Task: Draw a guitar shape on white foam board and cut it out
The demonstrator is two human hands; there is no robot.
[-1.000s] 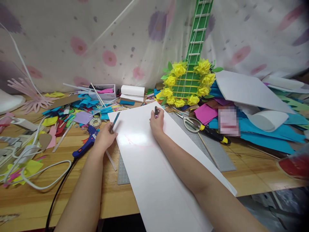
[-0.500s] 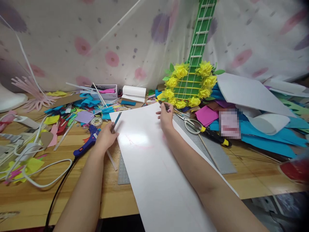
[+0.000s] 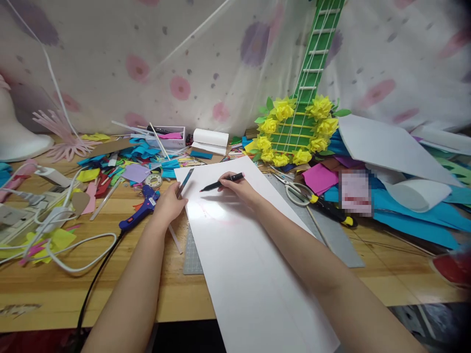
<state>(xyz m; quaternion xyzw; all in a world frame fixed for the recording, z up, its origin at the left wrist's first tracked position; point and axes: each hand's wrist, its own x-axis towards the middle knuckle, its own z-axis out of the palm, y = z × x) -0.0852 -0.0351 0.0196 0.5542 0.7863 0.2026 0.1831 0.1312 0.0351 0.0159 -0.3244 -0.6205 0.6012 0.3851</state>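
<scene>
The white sheet (image 3: 250, 274) overhangs the tabletop (image 3: 184, 304), so a nudge could skew it, and rubbing could smear its faint pink lines (image 3: 225, 222). The left hand (image 3: 171, 202) curls its fingers round a thin strip (image 3: 185, 183), perhaps a ruler; the right hand (image 3: 238, 188) pinches a black marker (image 3: 211, 186) between its fingers.

I read this place as a small craft workspace, though whether it sits in a home or a studio I can't tell. My camera looks across a pale, varnished wooden table (image 3: 184, 296) crowded with bright blue, yellow and red paper scraps (image 3: 142, 149). On it I see a blue hot-glue gun (image 3: 137, 214) with a black cord, metal loop-handled scissors (image 3: 299, 194), a grey gridded cutting mat (image 3: 342, 247), a large glossy white sheet (image 3: 235, 274) and a green guitar-shaped piece (image 3: 294, 130) ringed with yellow paper flowers (image 3: 284, 109). A whitish flower-printed curtain (image 3: 213, 49) hangs behind.
</scene>
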